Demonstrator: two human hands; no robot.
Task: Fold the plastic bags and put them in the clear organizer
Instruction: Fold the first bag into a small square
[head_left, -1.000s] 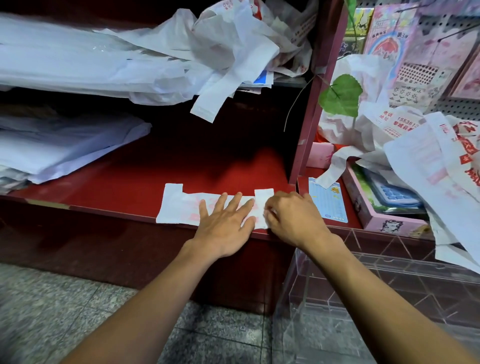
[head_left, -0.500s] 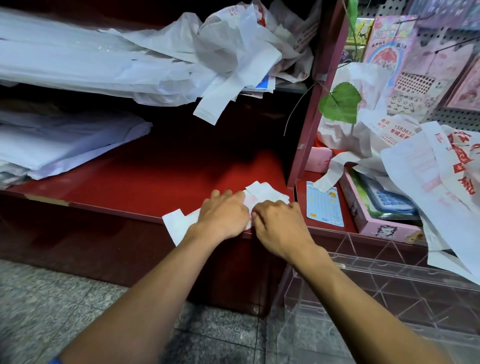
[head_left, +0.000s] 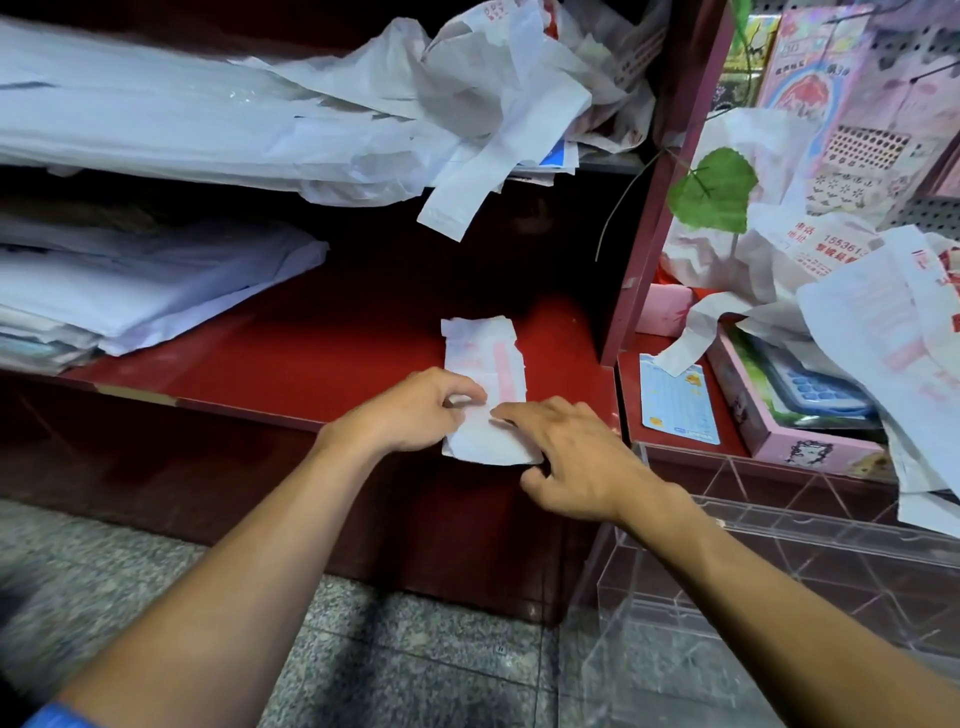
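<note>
Dark red shelving above a grey stone floor

The red shelf unit (head_left: 322, 358) stands on speckled grey floor tiles (head_left: 395, 670); to its right, past a maroon upright post (head_left: 670, 171), a perforated display panel (head_left: 930, 208) rises behind a lower red ledge (head_left: 675, 441).

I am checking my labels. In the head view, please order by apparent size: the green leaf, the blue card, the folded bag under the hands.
1. folded bag, partly hidden by hands
2. green leaf and blue card look alike; unranked
</note>
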